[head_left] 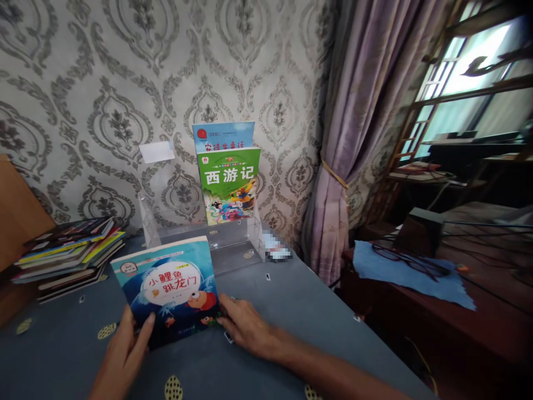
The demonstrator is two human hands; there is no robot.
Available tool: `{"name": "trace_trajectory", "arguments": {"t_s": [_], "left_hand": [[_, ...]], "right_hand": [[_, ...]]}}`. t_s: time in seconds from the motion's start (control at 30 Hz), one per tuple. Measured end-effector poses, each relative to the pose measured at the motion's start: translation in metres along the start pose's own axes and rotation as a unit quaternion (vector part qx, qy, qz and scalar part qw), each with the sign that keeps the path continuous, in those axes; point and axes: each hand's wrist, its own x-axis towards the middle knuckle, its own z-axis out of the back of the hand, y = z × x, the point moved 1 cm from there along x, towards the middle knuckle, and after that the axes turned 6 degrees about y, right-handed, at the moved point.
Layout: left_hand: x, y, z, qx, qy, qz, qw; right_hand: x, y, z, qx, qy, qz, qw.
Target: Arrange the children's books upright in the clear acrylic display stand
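Note:
A blue picture book (175, 283) with a white oval and red title characters is held nearly upright over the table, its cover toward me. My left hand (132, 339) grips its lower left corner, thumb on the cover. At the lower right edge, my right hand (244, 325) closes on the book with thumb and fingers. Behind it stands a clear plastic rack (254, 236). In the rack a green book (231, 191) leans in front of a light blue book (222, 136), whose lower part is hidden.
A stack of books (70, 253) lies at the left beside a brown wooden panel (20, 233). The grey patterned table (287, 311) has its edge at the right. Beyond are a tied curtain (333, 211) and eyeglasses (408, 261) on a blue cloth (375, 275).

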Motion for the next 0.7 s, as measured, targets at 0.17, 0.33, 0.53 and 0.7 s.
{"name": "trace_trajectory", "arguments": {"t_s": [0.17,0.33,0.53,0.7], "left_hand": [[0.002,-0.002,-0.002,-0.012,-0.011,-0.009,1.0],[0.0,-0.001,-0.004,-0.018,-0.008,-0.013,1.0],[0.011,0.008,0.003,-0.006,0.033,-0.001,0.999],[0.023,-0.002,-0.002,0.023,0.034,-0.036,0.999]], "right_hand": [[-0.003,0.001,0.0,0.002,-0.012,0.005,1.0],[-0.003,-0.001,-0.003,0.014,-0.033,0.0,0.999],[-0.001,-0.002,-0.001,0.01,-0.01,-0.004,1.0],[0.008,-0.015,0.003,0.014,-0.043,-0.017,0.999]]}}
